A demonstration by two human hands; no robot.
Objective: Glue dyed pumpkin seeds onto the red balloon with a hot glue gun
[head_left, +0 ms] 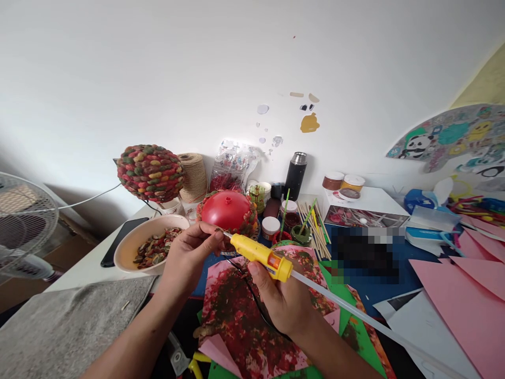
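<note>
My right hand (282, 295) is wrapped round a yellow hot glue gun (256, 252), with a long clear glue stick (355, 316) running out of its back. The gun's nozzle points left to the fingertips of my left hand (189, 252). Those fingers pinch a small piece, mostly hidden, that looks like a painted nut shell (219, 230). Just behind my hands is a red balloon (224, 209), its sides ringed with coloured shells. To the left of my left hand stands a cream bowl (124, 252) of loose painted shells (155, 247).
A finished-looking shell-covered ball (150, 173) stands at the back left beside a twine spool (192, 176). Paint jars (271, 226), wooden sticks (315, 226) and a black flask (295, 176) line the back. Paint-stained paper (232, 305) lies under my hands; a fan (26, 216) is left.
</note>
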